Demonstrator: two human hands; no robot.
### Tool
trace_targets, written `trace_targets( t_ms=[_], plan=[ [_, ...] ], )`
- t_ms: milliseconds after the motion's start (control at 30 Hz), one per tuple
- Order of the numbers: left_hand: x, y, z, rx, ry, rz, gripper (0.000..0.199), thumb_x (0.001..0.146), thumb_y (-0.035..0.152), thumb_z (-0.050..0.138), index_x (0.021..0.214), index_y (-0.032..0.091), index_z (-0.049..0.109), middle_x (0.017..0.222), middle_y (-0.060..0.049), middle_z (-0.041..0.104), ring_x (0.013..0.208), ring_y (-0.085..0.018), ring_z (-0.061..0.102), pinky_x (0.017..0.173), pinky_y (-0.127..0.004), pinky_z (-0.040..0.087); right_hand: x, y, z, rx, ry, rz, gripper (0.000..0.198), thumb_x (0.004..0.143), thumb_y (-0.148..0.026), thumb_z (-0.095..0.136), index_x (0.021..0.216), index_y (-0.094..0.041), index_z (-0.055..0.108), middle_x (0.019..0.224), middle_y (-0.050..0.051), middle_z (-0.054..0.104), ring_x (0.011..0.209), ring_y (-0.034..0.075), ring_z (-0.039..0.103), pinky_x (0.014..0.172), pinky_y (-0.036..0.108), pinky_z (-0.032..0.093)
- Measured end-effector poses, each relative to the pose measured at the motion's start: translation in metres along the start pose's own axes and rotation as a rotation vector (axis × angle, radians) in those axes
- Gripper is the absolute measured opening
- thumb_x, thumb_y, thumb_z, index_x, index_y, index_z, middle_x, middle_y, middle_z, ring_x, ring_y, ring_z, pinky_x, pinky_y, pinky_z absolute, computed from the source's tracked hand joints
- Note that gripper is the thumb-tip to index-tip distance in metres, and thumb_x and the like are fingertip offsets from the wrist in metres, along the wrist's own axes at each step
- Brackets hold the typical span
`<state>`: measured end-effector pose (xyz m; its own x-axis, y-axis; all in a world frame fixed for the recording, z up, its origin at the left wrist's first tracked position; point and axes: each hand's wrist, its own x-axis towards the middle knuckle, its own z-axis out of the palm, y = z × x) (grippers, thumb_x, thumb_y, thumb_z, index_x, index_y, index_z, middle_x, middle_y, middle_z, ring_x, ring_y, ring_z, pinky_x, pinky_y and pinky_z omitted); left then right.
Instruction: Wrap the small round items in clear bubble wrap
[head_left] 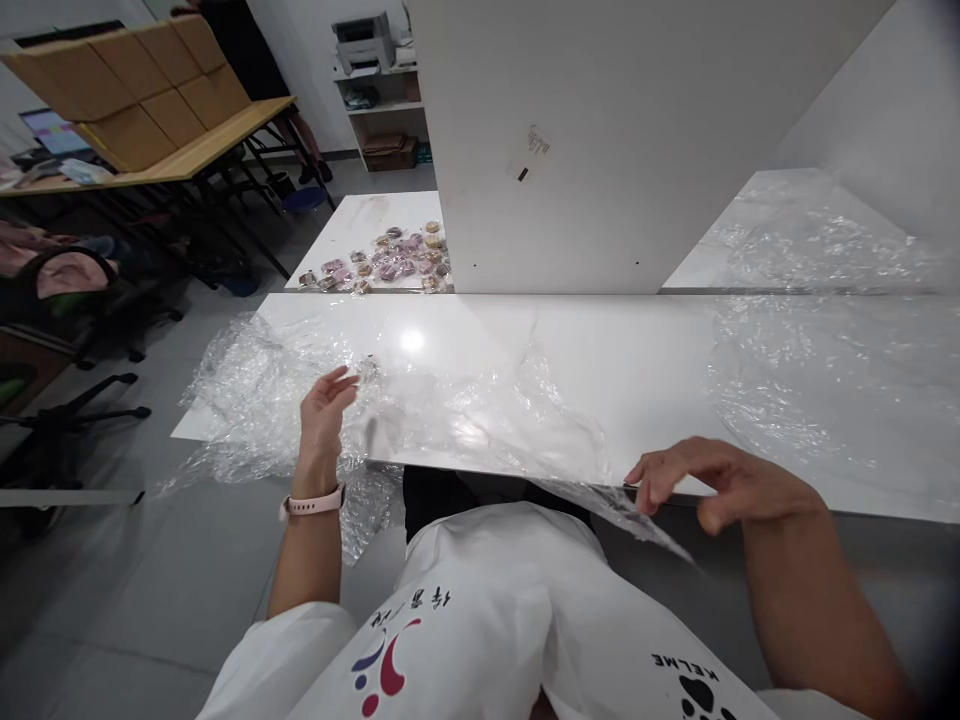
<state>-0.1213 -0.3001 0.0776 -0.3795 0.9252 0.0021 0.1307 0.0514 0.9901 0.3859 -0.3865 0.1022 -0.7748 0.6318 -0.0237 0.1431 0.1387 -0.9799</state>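
Note:
My left hand [326, 405], with a pink watch band [311, 503] on its wrist, is over the left end of the white table. Its fingers are loosely bent and apart, beside a crumpled heap of clear plastic film [262, 400]. A small dark-edged item [370, 362] lies just beyond its fingertips, partly covered by film. My right hand [697, 480] is at the table's front edge, thumb apart from the fingers. Close to its fingertips, a thin clear plastic sheet [562, 435] spreads across the table and hangs over the edge in a point.
Several small wrapped pieces [397, 258] lie on the white surface behind a grey upright panel [555, 200]. More clear film [795, 380] covers the table's right side. Cardboard boxes [142, 90] stand on a wooden desk at the back left, near a person in dark clothes [251, 60].

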Motion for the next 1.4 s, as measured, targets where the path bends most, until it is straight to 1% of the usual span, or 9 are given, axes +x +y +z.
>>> trace_targets(
  t_ms=[133, 300, 467, 667, 833, 1000, 1200, 1300, 1400],
  plan=[
    [-0.014, 0.04, 0.011, 0.108, 0.139, 0.334, 0.032, 0.085, 0.035, 0.067, 0.114, 0.023, 0.068, 0.116, -0.006, 0.069, 0.115, -0.021, 0.062, 0.105, -0.04, 0.047, 0.062, 0.018, 0.002, -0.207, 0.547, 0.266, 0.048, 0.092, -0.064, 0.053, 0.117, -0.029, 0.071, 0.118, 0.01, 0.071, 0.104, 0.028, 0.068, 0.093, 0.046, 0.054],
    [-0.069, 0.078, 0.06, 0.426, -0.798, 0.783, 0.039, 0.078, 0.05, 0.075, 0.11, 0.028, 0.069, 0.109, -0.005, 0.07, 0.111, -0.026, 0.061, 0.11, -0.048, 0.04, 0.172, 0.065, 0.014, -0.765, 0.483, 0.157, 0.064, 0.088, -0.067, 0.055, 0.143, -0.034, 0.05, 0.154, 0.005, 0.045, 0.147, 0.034, 0.029, 0.12, 0.059, 0.019],
    [-0.095, 0.032, 0.083, 0.88, -1.183, 1.049, 0.019, 0.095, 0.023, 0.058, 0.078, 0.02, 0.066, 0.065, 0.0, 0.062, 0.068, -0.016, 0.057, 0.1, -0.041, 0.038, 0.192, 0.1, 0.001, -0.81, 0.604, 0.221, 0.027, 0.097, -0.041, 0.047, 0.093, -0.025, 0.07, 0.095, 0.005, 0.071, 0.102, 0.025, 0.061, 0.109, 0.053, 0.028],
    [-0.076, 0.02, 0.062, 1.118, -1.202, 0.913, 0.017, 0.095, 0.026, 0.06, 0.082, 0.017, 0.068, 0.075, -0.003, 0.068, 0.069, -0.016, 0.059, 0.087, -0.036, 0.038, 0.126, 0.097, -0.077, -0.909, 1.02, 0.437, 0.026, 0.092, -0.045, 0.055, 0.091, -0.021, 0.067, 0.096, 0.012, 0.067, 0.103, 0.03, 0.056, 0.103, 0.057, 0.029],
    [-0.055, 0.052, 0.08, 0.804, -1.301, 0.817, 0.054, 0.093, 0.061, 0.054, 0.131, 0.024, 0.061, 0.127, -0.008, 0.067, 0.115, -0.025, 0.061, 0.105, -0.041, 0.037, 0.118, 0.06, -0.063, -1.03, 1.078, 0.251, 0.036, 0.097, -0.039, 0.043, 0.122, -0.022, 0.063, 0.13, 0.012, 0.06, 0.124, 0.034, 0.048, 0.105, 0.058, 0.032],
    [-0.03, 0.024, 0.126, 0.932, -1.066, 0.692, 0.066, 0.098, 0.064, 0.036, 0.15, 0.024, 0.042, 0.157, -0.014, 0.039, 0.143, -0.033, 0.037, 0.109, -0.048, 0.037, 0.161, 0.071, -0.009, -0.929, 0.673, 0.199, 0.051, 0.102, -0.051, 0.031, 0.14, -0.027, 0.054, 0.145, 0.008, 0.054, 0.136, 0.031, 0.045, 0.112, 0.053, 0.034],
    [0.061, 0.004, 0.144, 1.025, -0.878, 0.435, 0.054, 0.095, 0.061, 0.045, 0.107, 0.017, 0.073, 0.086, -0.015, 0.072, 0.089, -0.031, 0.066, 0.077, -0.042, 0.049, 0.182, 0.123, -0.002, -1.045, 0.415, 0.209, 0.058, 0.101, -0.06, 0.029, 0.154, -0.039, 0.034, 0.165, -0.001, 0.023, 0.153, 0.029, 0.018, 0.123, 0.057, 0.016],
    [0.133, 0.017, 0.165, 1.068, -0.53, 0.462, 0.046, 0.095, 0.033, 0.053, 0.139, 0.021, 0.057, 0.126, -0.02, 0.064, 0.121, -0.039, 0.055, 0.086, -0.048, 0.049, 0.181, 0.127, -0.006, -1.091, 0.404, 0.16, 0.058, 0.101, -0.059, 0.03, 0.155, -0.04, 0.031, 0.165, -0.002, 0.022, 0.153, 0.027, 0.018, 0.124, 0.056, 0.017],
    [0.195, 0.02, 0.198, 1.194, -0.524, 0.426, 0.081, 0.082, 0.019, 0.066, 0.156, 0.025, 0.032, 0.164, -0.019, 0.021, 0.146, -0.048, 0.022, 0.095, -0.056, 0.045, 0.181, 0.127, -0.006, -1.126, 0.419, 0.134, 0.057, 0.102, -0.058, 0.031, 0.156, -0.04, 0.031, 0.165, -0.001, 0.024, 0.153, 0.027, 0.02, 0.123, 0.056, 0.021]
  ],
)
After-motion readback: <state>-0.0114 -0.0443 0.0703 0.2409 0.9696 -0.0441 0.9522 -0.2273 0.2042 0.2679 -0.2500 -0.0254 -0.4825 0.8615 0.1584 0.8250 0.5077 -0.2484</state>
